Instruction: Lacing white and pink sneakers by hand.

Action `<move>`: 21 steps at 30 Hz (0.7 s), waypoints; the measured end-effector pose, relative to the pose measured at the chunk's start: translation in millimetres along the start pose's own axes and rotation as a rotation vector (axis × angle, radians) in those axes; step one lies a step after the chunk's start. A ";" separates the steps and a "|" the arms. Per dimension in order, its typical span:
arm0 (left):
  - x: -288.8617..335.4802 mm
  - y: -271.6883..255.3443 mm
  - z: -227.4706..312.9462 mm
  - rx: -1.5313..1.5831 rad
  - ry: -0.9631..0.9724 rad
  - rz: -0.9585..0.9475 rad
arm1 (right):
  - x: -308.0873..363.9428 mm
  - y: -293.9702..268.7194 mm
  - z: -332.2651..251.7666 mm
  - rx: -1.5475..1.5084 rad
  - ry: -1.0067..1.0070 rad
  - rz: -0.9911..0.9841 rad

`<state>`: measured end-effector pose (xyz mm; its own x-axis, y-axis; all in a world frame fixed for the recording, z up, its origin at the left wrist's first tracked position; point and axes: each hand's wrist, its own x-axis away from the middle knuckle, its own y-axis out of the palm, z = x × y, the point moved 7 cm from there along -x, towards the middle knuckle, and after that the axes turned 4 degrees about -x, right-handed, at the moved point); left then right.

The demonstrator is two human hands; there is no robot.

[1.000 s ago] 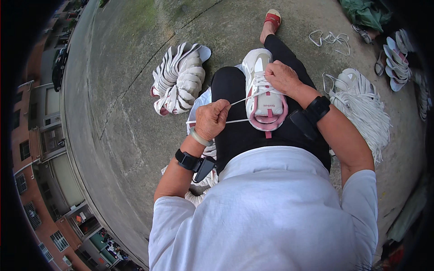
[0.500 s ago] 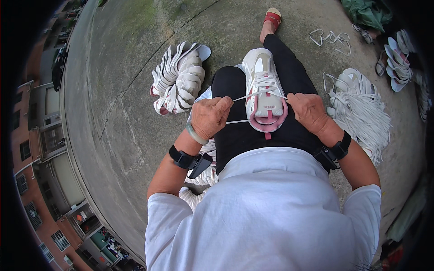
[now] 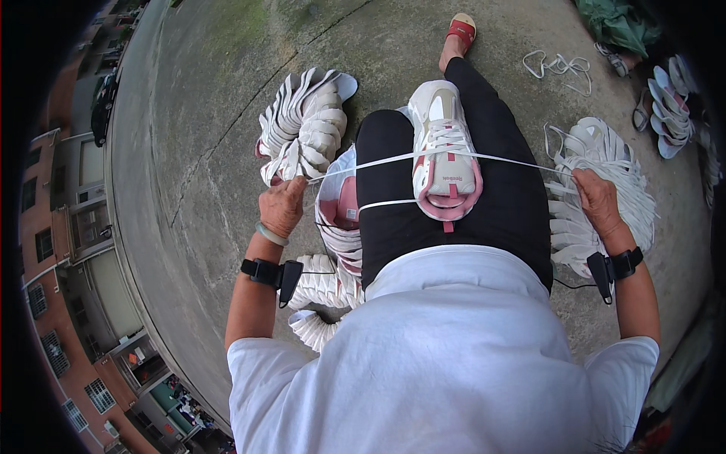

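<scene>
Shoe (image 3: 451, 168): white, beige-grey and pink panels, pink padded collar (image 3: 451, 214). Upright on the lap (image 3: 383, 151), toe far, heel near. Lace (image 3: 386, 160): white, threaded across the upper; one length drawn straight out left, another right, both well past the shoe's sides. Further white strand (image 3: 386, 203) runs left from beside the collar.

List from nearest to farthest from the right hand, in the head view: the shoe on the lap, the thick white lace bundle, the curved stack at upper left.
1. Thick white lace bundle, right side, by the right hand
2. Shoe, near the centre
3. Curved stack, at upper left
</scene>
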<state>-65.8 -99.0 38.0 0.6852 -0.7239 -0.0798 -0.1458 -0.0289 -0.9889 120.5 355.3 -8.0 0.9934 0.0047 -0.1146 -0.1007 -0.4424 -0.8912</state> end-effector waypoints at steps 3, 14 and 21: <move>50.9 -1.6 -79.0 -0.114 -0.267 -0.005 | 54.8 -39.5 98.6 0.183 0.156 0.079; 138.1 -4.3 -254.4 0.307 -0.968 0.091 | 182.9 -172.9 287.6 -0.037 0.781 0.547; 27.9 62.2 45.0 1.469 -0.846 -0.843 | 27.2 60.2 -31.2 -1.373 0.986 -0.316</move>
<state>-23.6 -90.0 -31.5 0.4321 -0.3410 0.8348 0.6965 0.7143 -0.0687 143.1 300.9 -51.0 0.6728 -0.0418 0.7386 -0.3150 -0.9195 0.2349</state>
